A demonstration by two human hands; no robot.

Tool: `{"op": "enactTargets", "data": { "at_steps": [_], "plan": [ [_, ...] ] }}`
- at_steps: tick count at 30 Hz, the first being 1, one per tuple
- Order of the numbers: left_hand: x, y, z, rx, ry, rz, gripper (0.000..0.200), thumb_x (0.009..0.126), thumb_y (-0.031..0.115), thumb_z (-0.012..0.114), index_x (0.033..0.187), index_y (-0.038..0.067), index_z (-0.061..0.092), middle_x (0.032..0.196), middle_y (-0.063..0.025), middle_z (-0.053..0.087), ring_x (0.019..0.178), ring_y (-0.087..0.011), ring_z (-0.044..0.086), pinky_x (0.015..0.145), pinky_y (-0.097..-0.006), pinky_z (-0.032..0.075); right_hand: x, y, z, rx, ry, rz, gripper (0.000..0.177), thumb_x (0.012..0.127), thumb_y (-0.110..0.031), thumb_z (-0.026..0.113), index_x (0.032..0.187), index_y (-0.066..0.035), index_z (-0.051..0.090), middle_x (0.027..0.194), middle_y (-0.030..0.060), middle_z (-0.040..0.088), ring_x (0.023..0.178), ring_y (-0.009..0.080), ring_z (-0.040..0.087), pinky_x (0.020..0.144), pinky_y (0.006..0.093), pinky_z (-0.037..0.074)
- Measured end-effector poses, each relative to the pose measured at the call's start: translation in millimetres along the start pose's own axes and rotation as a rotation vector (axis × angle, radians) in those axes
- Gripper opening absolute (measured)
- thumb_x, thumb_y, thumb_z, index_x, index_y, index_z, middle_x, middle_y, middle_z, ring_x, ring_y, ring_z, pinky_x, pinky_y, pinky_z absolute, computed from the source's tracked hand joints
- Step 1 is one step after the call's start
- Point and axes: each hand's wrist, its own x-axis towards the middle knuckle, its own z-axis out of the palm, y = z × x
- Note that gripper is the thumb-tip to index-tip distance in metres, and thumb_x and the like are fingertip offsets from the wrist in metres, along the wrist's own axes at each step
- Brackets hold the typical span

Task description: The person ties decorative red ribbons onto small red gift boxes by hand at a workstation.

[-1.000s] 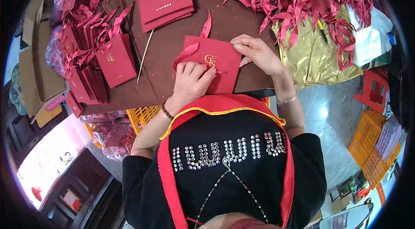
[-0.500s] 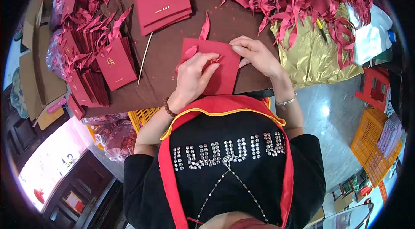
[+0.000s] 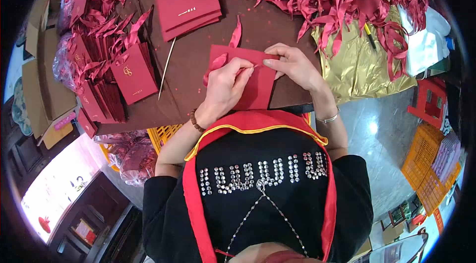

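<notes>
At the near edge of the brown-covered table (image 3: 186, 72), the red bag (image 3: 259, 87) lies flat in front of you, between and beneath your two hands. Your left hand (image 3: 225, 83) rests over its left part, thumb and forefinger drawn in close together above the upper middle of its face; whether they have hold of anything thin cannot be made out. Your right hand (image 3: 293, 66) is at the bag's upper right corner, where your thumb lies on the front and your bent fingers close around the edge, pinching it. A red ribbon (image 3: 218, 61) shows just beside your left knuckles, partly hidden by them, and a ribbon tail (image 3: 236, 32) sticks out past the bag's top edge. Beyond your left hand lies a stack of larger red bags (image 3: 189, 2), apart from your fingers.
</notes>
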Motion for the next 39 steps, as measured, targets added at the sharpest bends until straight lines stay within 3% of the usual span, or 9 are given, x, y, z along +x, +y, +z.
{"op": "enactTargets", "data": {
  "at_steps": [7, 13, 15, 20, 22, 27, 33, 39],
  "plan": [
    [7, 4, -4, -0.123, -0.007, -0.129, 0.008, 0.082, 0.004, 0.065, 0.089, 0.000, 0.065, 0.075, -0.0052, 0.064, 0.065, -0.0079, 0.061, 0.059, -0.0220, 0.048, -1, -2, 2, -0.004, 0.014, -0.001, 0.023, 0.087, -0.014, 0.062, 0.103, 0.001, 0.061, 0.106, 0.0021, 0.052, 0.083, 0.0094, 0.059, 0.066, 0.0238, 0.052],
    [10, -4, 0, -0.116, 0.050, 0.041, 0.009, 0.082, 0.003, 0.065, 0.089, -0.001, 0.065, 0.075, -0.0062, 0.064, 0.066, -0.0080, 0.061, 0.059, -0.0219, 0.048, -2, -4, 5, 0.040, 0.049, 0.006, 0.024, 0.085, -0.014, 0.064, 0.102, 0.003, 0.060, 0.100, 0.0048, 0.052, 0.082, 0.0128, 0.059, 0.064, 0.0255, 0.052],
    [11, -2, 0, -0.123, 0.055, -0.007, 0.009, 0.080, 0.005, 0.064, 0.087, -0.001, 0.064, 0.076, -0.0110, 0.065, 0.068, -0.0184, 0.063, 0.062, -0.0285, 0.047, -1, -3, 4, 0.014, 0.037, -0.002, 0.024, 0.085, -0.013, 0.064, 0.103, 0.003, 0.060, 0.103, 0.0040, 0.051, 0.082, 0.0112, 0.059, 0.064, 0.0244, 0.052],
    [13, -2, 0, -0.128, 0.049, -0.105, 0.009, 0.080, 0.004, 0.064, 0.088, 0.000, 0.064, 0.077, -0.0118, 0.065, 0.069, -0.0202, 0.063, 0.062, -0.0307, 0.048, -2, -5, 6, 0.033, 0.026, -0.002, 0.024, 0.085, -0.011, 0.064, 0.103, 0.004, 0.059, 0.106, 0.0036, 0.050, 0.082, 0.0096, 0.058, 0.063, 0.0233, 0.051],
    [13, -2, 0, -0.121, 0.042, -0.116, 0.009, 0.080, 0.004, 0.064, 0.088, 0.001, 0.063, 0.077, -0.0123, 0.065, 0.069, -0.0214, 0.064, 0.062, -0.0316, 0.048, -1, -5, 7, -0.019, 0.047, -0.043, 0.023, 0.084, -0.011, 0.065, 0.100, 0.004, 0.060, 0.098, 0.0041, 0.051, 0.078, 0.0115, 0.058, 0.062, 0.0247, 0.050],
    [16, -8, 3, 0.127, 0.102, 0.221, 0.010, 0.081, 0.005, 0.063, 0.089, 0.001, 0.062, 0.080, -0.0133, 0.062, 0.071, -0.0275, 0.062, 0.060, -0.0338, 0.049, -1, -5, 9, 0.006, 0.057, -0.038, 0.023, 0.084, -0.010, 0.065, 0.100, 0.004, 0.059, 0.097, 0.0043, 0.051, 0.077, 0.0110, 0.058, 0.061, 0.0243, 0.050],
    [13, -9, 3, 0.301, 0.168, 0.329, 0.008, 0.081, 0.007, 0.063, 0.087, 0.003, 0.058, 0.075, -0.0120, 0.057, 0.066, -0.0293, 0.058, 0.056, -0.0366, 0.047, -2, -6, 8, -0.034, 0.061, -0.036, 0.024, 0.084, -0.011, 0.065, 0.102, 0.004, 0.059, 0.100, 0.0040, 0.052, 0.077, 0.0100, 0.057, 0.061, 0.0232, 0.050],
    [11, -8, 8, 0.314, 0.174, 0.295, 0.008, 0.082, 0.008, 0.062, 0.084, 0.004, 0.056, 0.074, -0.0111, 0.057, 0.065, -0.0290, 0.058, 0.054, -0.0373, 0.046, -2, -4, 8, -0.077, 0.067, -0.042, 0.025, 0.085, -0.012, 0.064, 0.103, 0.004, 0.059, 0.103, 0.0031, 0.052, 0.076, 0.0084, 0.057, 0.062, 0.0223, 0.049]
  ]
}}
